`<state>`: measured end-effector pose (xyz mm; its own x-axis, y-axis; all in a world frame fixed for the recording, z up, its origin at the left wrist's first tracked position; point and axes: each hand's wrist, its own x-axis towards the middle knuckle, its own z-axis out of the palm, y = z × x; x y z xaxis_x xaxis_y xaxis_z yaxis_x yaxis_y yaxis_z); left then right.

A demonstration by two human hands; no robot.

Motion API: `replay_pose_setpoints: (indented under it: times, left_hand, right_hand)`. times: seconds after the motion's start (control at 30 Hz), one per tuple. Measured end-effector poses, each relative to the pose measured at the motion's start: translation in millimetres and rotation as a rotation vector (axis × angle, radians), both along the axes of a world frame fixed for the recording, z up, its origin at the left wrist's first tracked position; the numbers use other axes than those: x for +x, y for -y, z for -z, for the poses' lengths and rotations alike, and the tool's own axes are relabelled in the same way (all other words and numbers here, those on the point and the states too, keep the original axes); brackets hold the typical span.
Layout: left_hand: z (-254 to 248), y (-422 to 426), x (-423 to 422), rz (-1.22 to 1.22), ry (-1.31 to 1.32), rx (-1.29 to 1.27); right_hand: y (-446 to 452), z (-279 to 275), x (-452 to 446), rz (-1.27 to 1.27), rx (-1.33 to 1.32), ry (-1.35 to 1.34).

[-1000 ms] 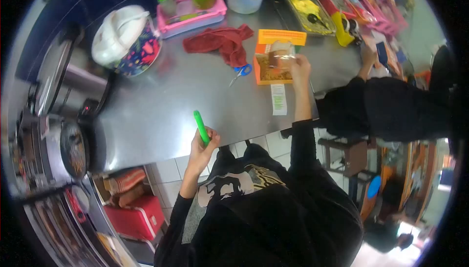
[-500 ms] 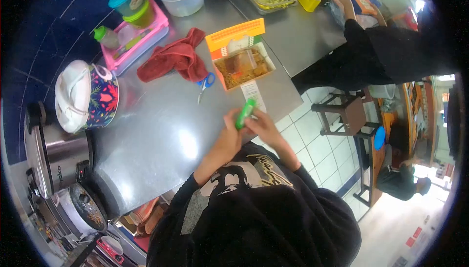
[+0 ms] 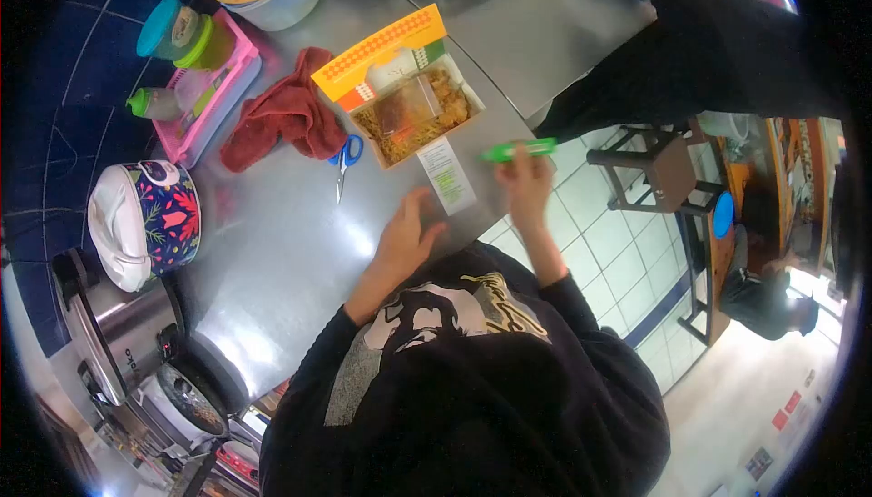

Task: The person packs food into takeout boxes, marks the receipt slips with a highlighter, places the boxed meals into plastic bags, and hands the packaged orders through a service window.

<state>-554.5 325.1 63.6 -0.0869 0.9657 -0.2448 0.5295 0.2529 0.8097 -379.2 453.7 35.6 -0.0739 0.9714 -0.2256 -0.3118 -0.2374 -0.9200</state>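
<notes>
Food box (image 3: 377,54) on steel counter (image 3: 272,252); white-tiled floor (image 3: 586,247) beside.

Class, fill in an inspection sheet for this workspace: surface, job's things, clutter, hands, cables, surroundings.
Surface: metal counter, bright glare patches.
Job's things: open food box with a clear packet on the food; paper slip with green-marked lines beside it; green marker.
Clutter: red cloth bunched up, blue-handled scissors next to it, pink basket holding containers.
Hands: right holds the marker, blurred; left open near the slip.
Cables: nothing seen.
Surroundings: cooker on one side; co-worker and brown stool on the other.
</notes>
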Motion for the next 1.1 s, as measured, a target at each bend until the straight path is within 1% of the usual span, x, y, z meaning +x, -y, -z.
replay_pose_setpoints:
  times: [0.03, 0.07, 0.13, 0.17, 0.23, 0.37, 0.43, 0.47, 0.53, 0.57, 0.63, 0.67, 0.73, 0.77, 0.83, 0.93, 0.97, 1.03, 1.1]
  left_hand:
    - [13, -8, 1, -0.032, -0.226, 0.259]
    - [22, -14, 1, -0.032, -0.224, 0.252]
    - [34, -25, 0, -0.162, -0.434, 0.374]
    - [40, -31, 0, -0.167, -0.432, 0.363]
    - [44, -39, 0, -0.16, -0.491, 0.418]
    - [54, -37, 1, -0.214, -0.451, 0.415]
    - [57, -35, 3, -0.237, -0.402, 0.423]
    - [61, -34, 3, -0.241, -0.397, 0.419]
    - [68, -30, 3, -0.279, -0.426, 0.386]
    - [72, -29, 3, -0.284, -0.426, 0.384]
    - [74, -31, 3, -0.275, -0.414, 0.458]
    - [74, -31, 3, -0.277, -0.413, 0.458]
    - [75, -31, 3, -0.271, -0.411, 0.535]
    - [75, -30, 3, -0.27, -0.41, 0.534]
    - [67, -34, 2, -0.234, -0.438, 0.565]
    - [76, -32, 1, -0.255, -0.376, 0.62]
    - [80, -31, 1, -0.256, -0.377, 0.62]
    - [79, -29, 1, -0.244, -0.389, 0.497]
    - [80, -29, 1, -0.245, -0.392, 0.496]
  right_hand:
    - [8, 13, -19, 0.005, 0.018, -0.017]
    - [15, 21, -37, 0.007, 0.036, -0.031]
    - [19, 30, -56, -0.034, 0.113, 0.015]
    - [18, 33, -61, -0.04, 0.103, 0.019]
    - [18, 36, -69, 0.004, 0.177, 0.105]
    - [21, 45, -71, 0.019, 0.219, 0.127]
    - [23, 51, -66, 0.015, 0.335, -0.093]
    - [23, 54, -65, 0.01, 0.332, -0.088]
    - [25, 56, -65, -0.037, 0.447, -0.048]
    - [25, 56, -66, -0.042, 0.446, -0.047]
    - [24, 55, -67, -0.019, 0.416, 0.101]
    - [23, 56, -71, -0.021, 0.417, 0.102]
    - [24, 60, -78, 0.018, 0.549, 0.066]
    - [24, 62, -78, 0.018, 0.548, 0.067]
    - [21, 63, -77, -0.015, 0.591, 0.331]
    - [21, 55, -77, -0.074, 0.606, 0.369]
    - [21, 55, -78, -0.075, 0.606, 0.368]
    - [21, 53, -78, -0.103, 0.615, 0.413]
    - [21, 53, -79, -0.101, 0.609, 0.406]
